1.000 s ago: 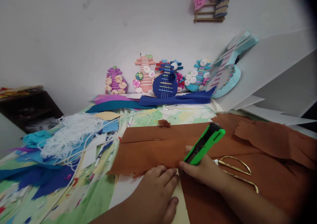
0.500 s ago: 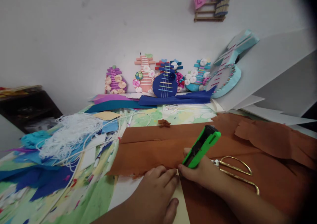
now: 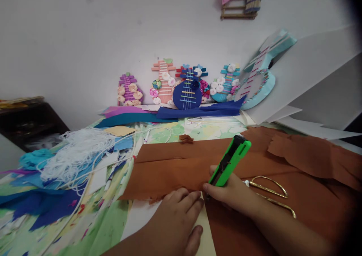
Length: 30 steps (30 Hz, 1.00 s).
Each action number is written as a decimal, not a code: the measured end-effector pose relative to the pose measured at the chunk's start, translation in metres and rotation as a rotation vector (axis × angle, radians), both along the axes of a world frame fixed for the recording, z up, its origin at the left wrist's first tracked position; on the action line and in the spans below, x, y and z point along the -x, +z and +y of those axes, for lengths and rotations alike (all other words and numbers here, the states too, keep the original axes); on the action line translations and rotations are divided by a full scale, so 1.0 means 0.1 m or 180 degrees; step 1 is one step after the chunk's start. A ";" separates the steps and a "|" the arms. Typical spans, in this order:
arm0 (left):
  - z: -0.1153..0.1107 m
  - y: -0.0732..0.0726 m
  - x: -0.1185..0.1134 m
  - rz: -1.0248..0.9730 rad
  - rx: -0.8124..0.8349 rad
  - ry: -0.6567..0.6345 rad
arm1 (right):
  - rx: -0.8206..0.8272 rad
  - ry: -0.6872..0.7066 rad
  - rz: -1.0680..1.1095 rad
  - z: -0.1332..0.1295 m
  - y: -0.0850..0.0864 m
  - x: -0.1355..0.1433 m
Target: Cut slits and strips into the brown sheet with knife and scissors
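My left hand [image 3: 178,218] lies flat with its fingers stretched out, pressing on a cream card [image 3: 207,235] over brown sheet material [image 3: 166,173]. The fingertips reach the card's far right corner. In my right hand [image 3: 236,195] is a green and black utility knife [image 3: 233,159], held tilted like a pen. Its lower end points down at the brown sheet beside the card's right edge; the blade tip is hard to make out. Gold-handled scissors [image 3: 273,190] rest on the brown sheet right behind my right hand, their blades mostly hidden by it.
White cord [image 3: 76,154] lies tangled at left, near blue scraps [image 3: 48,207]. Several small decorated lute models, one dark blue [image 3: 186,93], stand along the wall. A larger pale-blue instrument [image 3: 266,86] leans at right by white boards [image 3: 308,74]. Crumpled brown pieces [image 3: 308,154] lie at right.
The view has shifted slightly, so the background sits a little higher and further left. My left hand stays pressed on the card; the knife's lower end shows slightly clearer of my fingers.
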<state>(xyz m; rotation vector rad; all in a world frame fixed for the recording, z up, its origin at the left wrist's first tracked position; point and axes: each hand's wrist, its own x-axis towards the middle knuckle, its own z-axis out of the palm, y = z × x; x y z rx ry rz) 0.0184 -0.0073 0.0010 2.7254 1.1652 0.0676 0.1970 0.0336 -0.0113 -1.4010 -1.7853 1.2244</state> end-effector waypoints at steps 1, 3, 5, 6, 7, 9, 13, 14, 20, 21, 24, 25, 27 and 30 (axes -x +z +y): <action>0.00 0.00 0.00 -0.0006 0.0005 0.0006 | -0.0129 -0.0004 -0.0059 0.00 0.00 0.00; -0.01 0.00 0.01 -0.0016 0.0002 0.0007 | -0.0358 -0.0001 -0.0145 0.00 0.00 0.01; -0.01 -0.01 0.01 -0.0026 -0.0002 0.0008 | -0.0476 0.0002 -0.0193 0.00 -0.01 0.02; -0.01 -0.01 0.01 -0.0034 -0.0010 0.0012 | -0.0496 0.0000 -0.0221 0.00 -0.02 0.02; -0.01 -0.01 0.00 -0.0047 -0.0019 0.0018 | -0.0510 0.0007 -0.0254 0.00 -0.02 0.03; -0.01 0.00 0.00 -0.0062 -0.0036 0.0030 | -0.0563 0.0031 -0.0329 -0.01 -0.02 0.04; 0.00 0.01 -0.01 -0.0045 -0.0027 0.0042 | -0.0553 0.0052 -0.0344 -0.01 -0.01 0.04; 0.00 0.01 -0.01 -0.0045 -0.0022 0.0033 | -0.0537 0.0054 -0.0301 -0.01 -0.01 0.04; 0.00 0.00 0.01 0.0016 0.0014 -0.0006 | -0.0075 -0.0148 0.0114 0.01 0.00 -0.01; 0.00 0.00 0.01 0.0016 0.0018 0.0001 | -0.0095 -0.0111 0.0118 0.02 0.01 -0.01; 0.00 -0.01 0.02 -0.0052 -0.0018 0.0003 | -0.0250 0.0047 -0.0011 0.02 0.04 0.00; 0.00 -0.02 0.02 -0.0082 -0.0038 -0.0006 | -0.0266 0.0059 -0.0075 0.02 0.04 0.01; 0.01 -0.03 0.03 -0.0144 -0.0082 -0.0028 | -0.0299 0.0063 -0.0164 0.01 0.05 0.01; 0.00 -0.03 0.03 -0.0167 -0.0099 -0.0026 | -0.0314 0.0070 -0.0150 0.01 0.04 0.01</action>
